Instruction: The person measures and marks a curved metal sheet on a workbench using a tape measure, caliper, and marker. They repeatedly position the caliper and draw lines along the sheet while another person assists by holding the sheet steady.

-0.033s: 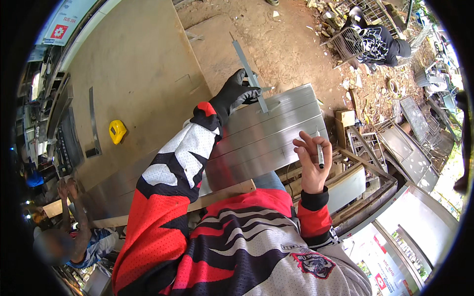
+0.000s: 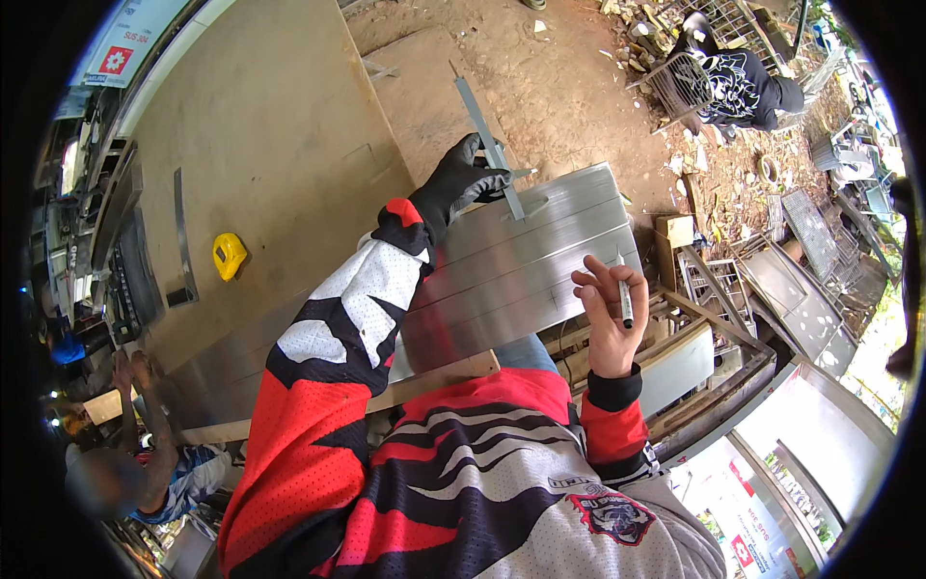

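Note:
My left hand (image 2: 455,185), in a black and grey glove, is closed around a grey metal caliper (image 2: 472,108). The caliper's lower end rests over the far edge of a shiny metal sheet (image 2: 511,280), while its long beam points away past that edge. Thin parallel lines run along the sheet. Bare and half curled, my right hand (image 2: 610,323) hovers over the sheet's right end. A marker pen (image 2: 625,301) with a white barrel and a black end is held between its fingers, its thin tip pointing away from me.
A yellow tape measure (image 2: 229,257) and a metal square (image 2: 181,227) lie on the large brownish sheet (image 2: 289,106) at left. A wooden strip (image 2: 434,381) edges the near side. Another person's hands (image 2: 132,372) are at lower left; a second person (image 2: 741,85) is far right among scrap.

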`<control>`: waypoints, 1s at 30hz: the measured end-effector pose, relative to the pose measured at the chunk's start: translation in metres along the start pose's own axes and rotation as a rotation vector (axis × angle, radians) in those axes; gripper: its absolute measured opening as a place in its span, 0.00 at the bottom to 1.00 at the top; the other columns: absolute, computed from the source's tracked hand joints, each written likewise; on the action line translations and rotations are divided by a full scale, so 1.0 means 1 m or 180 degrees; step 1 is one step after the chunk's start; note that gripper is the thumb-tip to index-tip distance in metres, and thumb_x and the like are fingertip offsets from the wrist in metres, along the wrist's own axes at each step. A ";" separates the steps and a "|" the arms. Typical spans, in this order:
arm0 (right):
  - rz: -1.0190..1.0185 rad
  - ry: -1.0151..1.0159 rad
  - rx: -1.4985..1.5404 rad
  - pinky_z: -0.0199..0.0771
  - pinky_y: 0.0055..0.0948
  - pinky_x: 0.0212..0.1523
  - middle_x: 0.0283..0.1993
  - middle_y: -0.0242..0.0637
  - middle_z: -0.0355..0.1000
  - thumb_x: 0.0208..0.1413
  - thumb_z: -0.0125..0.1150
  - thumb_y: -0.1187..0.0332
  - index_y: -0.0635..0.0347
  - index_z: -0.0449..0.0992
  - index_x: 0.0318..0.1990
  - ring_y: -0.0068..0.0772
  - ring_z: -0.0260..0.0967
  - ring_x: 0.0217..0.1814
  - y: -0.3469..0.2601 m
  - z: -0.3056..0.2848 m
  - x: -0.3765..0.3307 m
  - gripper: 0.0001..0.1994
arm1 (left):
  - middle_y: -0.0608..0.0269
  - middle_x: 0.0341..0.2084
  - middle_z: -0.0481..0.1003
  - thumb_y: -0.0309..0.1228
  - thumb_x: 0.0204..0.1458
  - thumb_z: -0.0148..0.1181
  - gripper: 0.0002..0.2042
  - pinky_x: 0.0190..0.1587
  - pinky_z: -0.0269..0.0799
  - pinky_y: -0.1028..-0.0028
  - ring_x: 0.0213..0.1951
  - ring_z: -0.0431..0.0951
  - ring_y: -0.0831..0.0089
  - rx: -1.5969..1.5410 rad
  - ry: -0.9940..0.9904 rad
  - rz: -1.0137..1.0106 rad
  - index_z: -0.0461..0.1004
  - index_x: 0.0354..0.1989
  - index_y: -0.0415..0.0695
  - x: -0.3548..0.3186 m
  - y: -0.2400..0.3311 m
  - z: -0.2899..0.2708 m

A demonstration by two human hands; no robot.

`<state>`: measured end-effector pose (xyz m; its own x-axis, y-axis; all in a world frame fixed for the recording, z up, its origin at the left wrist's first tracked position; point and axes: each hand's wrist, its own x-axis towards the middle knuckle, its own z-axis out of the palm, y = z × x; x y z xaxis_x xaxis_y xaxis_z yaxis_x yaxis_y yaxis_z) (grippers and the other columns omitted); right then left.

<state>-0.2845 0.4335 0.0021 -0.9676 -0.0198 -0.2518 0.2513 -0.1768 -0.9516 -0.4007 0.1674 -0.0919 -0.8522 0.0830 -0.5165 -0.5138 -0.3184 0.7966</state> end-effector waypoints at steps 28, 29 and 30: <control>-0.0296 -0.0236 -0.0167 0.76 0.24 0.46 0.42 0.38 0.78 0.65 0.61 0.71 0.72 0.75 0.53 0.24 0.75 0.42 0.007 0.005 0.051 0.14 | 0.61 0.35 0.77 0.22 0.50 0.69 0.25 0.36 0.77 0.75 0.32 0.79 0.76 0.0032 0.0079 0.0203 0.68 0.56 0.39 0.015 -0.008 -0.004; -0.0260 -0.0199 -0.0129 0.76 0.24 0.46 0.42 0.38 0.78 0.65 0.61 0.71 0.72 0.75 0.53 0.24 0.75 0.42 0.008 0.005 0.052 0.14 | 0.61 0.35 0.77 0.22 0.49 0.69 0.25 0.36 0.77 0.75 0.32 0.79 0.76 0.0044 0.0113 0.0209 0.68 0.56 0.39 0.015 -0.009 -0.004; -0.0243 -0.0175 -0.0115 0.76 0.25 0.46 0.42 0.38 0.78 0.64 0.61 0.71 0.71 0.75 0.51 0.25 0.75 0.42 0.010 0.006 0.052 0.12 | 0.61 0.35 0.77 0.21 0.49 0.69 0.25 0.36 0.77 0.75 0.33 0.79 0.76 0.0056 0.0145 0.0218 0.68 0.56 0.39 0.015 -0.009 -0.004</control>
<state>-0.3330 0.4250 -0.0191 -0.9836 -0.0618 -0.1692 0.1765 -0.1442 -0.9737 -0.4087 0.1679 -0.1083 -0.8803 0.0185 -0.4740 -0.4564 -0.3052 0.8358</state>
